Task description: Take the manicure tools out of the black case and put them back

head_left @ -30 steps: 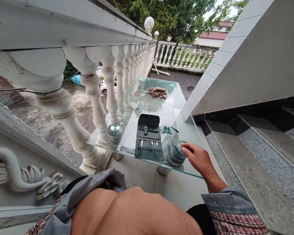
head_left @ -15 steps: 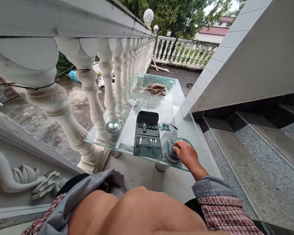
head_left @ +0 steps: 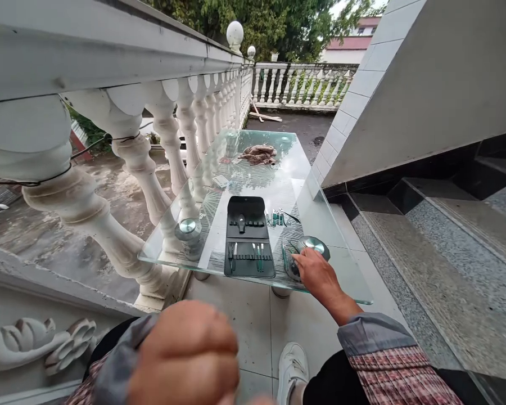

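Near the front right of the glass table (head_left: 253,183), my right hand (head_left: 318,275) is closed, with its fingertips at some small tools (head_left: 287,256); what it pinches is too small to make out. My left hand (head_left: 188,351) is large and blurred near the camera, its fingers curled and anything inside them hidden. Between the hands and farther forward lies an open black case (head_left: 249,236), with slim tools in its lower half and one piece in the upper half. Clippers and other small tools (head_left: 280,217) lie just right of the case.
A brown cloth (head_left: 259,154) lies toward the table's far end. Round metal discs show at the table's left (head_left: 188,226) and right (head_left: 314,244) legs. A white balustrade (head_left: 141,163) runs along the left, and stone steps (head_left: 425,247) rise on the right.
My left hand has moved left and now shows as a curled shape. My right hand stays by the small tools, its fingers slightly shifted. The camera view has moved, and a white shoe now shows.
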Motion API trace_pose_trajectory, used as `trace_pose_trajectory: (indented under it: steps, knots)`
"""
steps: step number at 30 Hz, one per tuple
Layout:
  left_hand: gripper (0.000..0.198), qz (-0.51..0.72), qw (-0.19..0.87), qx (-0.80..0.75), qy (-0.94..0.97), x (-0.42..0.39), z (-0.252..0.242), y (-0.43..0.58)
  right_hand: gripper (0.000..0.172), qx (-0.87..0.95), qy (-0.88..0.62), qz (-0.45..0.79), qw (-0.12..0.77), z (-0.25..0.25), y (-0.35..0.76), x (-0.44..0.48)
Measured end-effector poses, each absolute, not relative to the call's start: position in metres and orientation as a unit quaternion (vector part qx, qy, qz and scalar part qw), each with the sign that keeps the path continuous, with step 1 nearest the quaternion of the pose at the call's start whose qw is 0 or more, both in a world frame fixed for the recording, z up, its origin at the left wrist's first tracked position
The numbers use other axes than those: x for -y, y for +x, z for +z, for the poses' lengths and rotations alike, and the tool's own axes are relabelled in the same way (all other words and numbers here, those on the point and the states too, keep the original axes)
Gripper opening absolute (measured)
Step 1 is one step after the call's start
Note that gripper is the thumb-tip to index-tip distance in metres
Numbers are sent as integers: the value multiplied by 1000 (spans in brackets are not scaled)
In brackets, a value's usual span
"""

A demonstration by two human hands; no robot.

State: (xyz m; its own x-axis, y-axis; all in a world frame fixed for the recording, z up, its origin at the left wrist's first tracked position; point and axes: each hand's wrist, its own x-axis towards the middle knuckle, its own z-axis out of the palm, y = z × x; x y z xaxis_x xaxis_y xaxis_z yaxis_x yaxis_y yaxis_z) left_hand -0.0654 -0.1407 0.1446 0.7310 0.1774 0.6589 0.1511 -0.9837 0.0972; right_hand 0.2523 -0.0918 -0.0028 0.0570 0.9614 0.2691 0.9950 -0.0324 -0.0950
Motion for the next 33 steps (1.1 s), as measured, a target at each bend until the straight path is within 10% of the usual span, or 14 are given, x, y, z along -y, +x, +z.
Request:
trace_pose_trajectory:
  steps: [11,26,33]
  knots:
    - [24,313,-11,19,950,72,14,10,30,709,-679,-132,138,-14,260,109]
    - [23,291,-26,23,956,53,1,17,45,742,-634,-159,149,-21,258,133]
    - [28,252,-82,-17,964,53,-8,17,22,761,-585,-219,175,-22,252,144]
